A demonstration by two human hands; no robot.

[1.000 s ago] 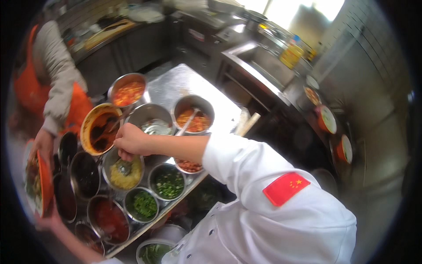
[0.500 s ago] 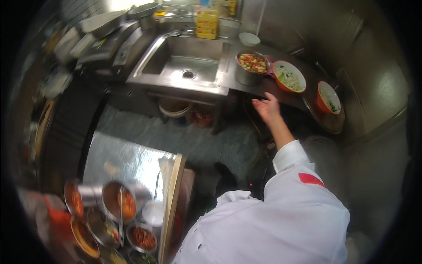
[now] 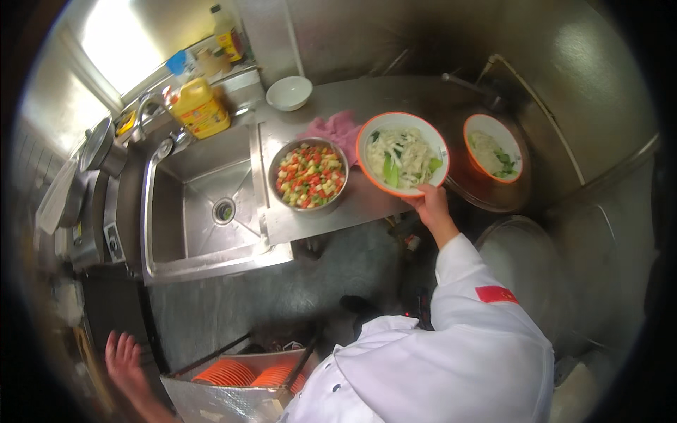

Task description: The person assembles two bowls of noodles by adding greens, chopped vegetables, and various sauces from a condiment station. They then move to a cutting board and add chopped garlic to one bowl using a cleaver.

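Observation:
My right hand [image 3: 435, 210] is closed on the near rim of a white bowl with an orange rim [image 3: 364, 156]. Pale flat noodles and green leafy vegetables [image 3: 402, 158] fill this bowl, which is at the counter's front edge; whether it is lifted I cannot tell. To its right a second orange bowl [image 3: 486, 171] of noodles and greens stands on a round lid. A metal pot [image 3: 310, 206] of diced red, white and green food is on its left. Down at the lower left, my left hand [image 3: 125, 363] hangs open, fingers stretched, with nothing in it.
A steel sink [image 3: 173, 225] lies left of the pot, with a yellow jug [image 3: 201, 109] behind it. A white bowl [image 3: 289, 93] and a pink cloth [image 3: 335, 132] are on the counter [image 3: 296, 225]. Stacked orange plates [image 3: 226, 372] sit in a box below, near my body.
My right hand has reached forward and taken hold of the nearer noodle bowl's rim. The view has turned right toward the counter, and my left hand has come into sight.

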